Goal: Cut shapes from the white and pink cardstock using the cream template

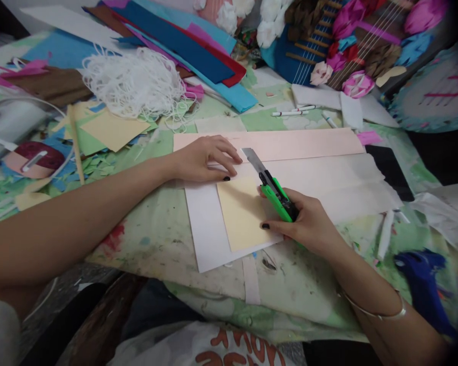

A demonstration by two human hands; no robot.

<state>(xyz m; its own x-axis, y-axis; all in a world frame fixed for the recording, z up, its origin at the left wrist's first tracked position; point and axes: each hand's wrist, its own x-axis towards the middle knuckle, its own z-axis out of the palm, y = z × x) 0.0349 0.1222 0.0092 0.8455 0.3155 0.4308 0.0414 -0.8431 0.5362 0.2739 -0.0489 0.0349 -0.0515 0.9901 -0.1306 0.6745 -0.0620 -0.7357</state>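
Two bare forearms reach over the near edge of the paint-stained green worktop (164,239): paper cutting in hand.

The right hand (309,223) has its fingers clenched round a green-handled utility knife (277,195), blade extended toward the pale pink paper strip (301,143). The left hand (206,158) lies flat, fingers released, pressing the white sheet (204,223) beside the cream-yellow paper rectangle (242,213). A steady, straight draw of the blade seems called for next.

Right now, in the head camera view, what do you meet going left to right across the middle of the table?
Wooden stick → left hand → yellow card → green knife → right hand → black sheet → blue glue gun.
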